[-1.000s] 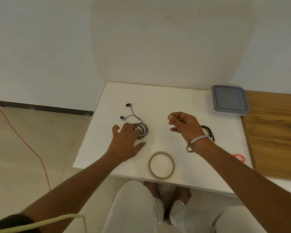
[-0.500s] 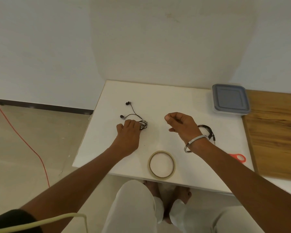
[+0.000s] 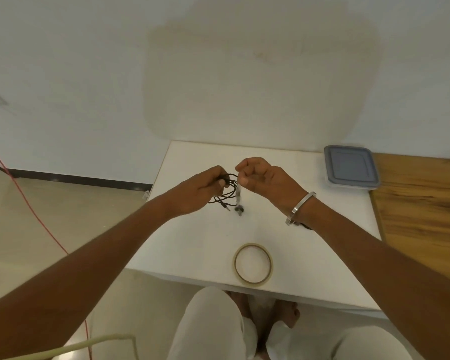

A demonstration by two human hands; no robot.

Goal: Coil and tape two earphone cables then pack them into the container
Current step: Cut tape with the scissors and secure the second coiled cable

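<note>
Both of my hands are raised over the white table [image 3: 192, 242]. My left hand [image 3: 203, 189] grips a coiled black earphone cable [image 3: 229, 194], whose plug and earbuds hang below the coil. My right hand [image 3: 265, 178] pinches a short clear tape strip [image 3: 238, 197] that hangs down against the coil. The second earphone cable [image 3: 307, 226] lies on the table, almost wholly hidden under my right wrist. A grey-lidded container [image 3: 351, 170] stands shut at the table's back right. The tape roll [image 3: 253, 282] lies flat near the front edge.
A wooden surface [image 3: 421, 216] adjoins the table on the right. A red cord [image 3: 31, 211] runs across the floor to the left. My knees sit below the table's front edge, and a white wall rises just behind the table.
My left hand closed on the loose earphone cable and lifted it off the table as a coil. My right hand moved left to meet it with the tape strip. The camera tilted up.
</note>
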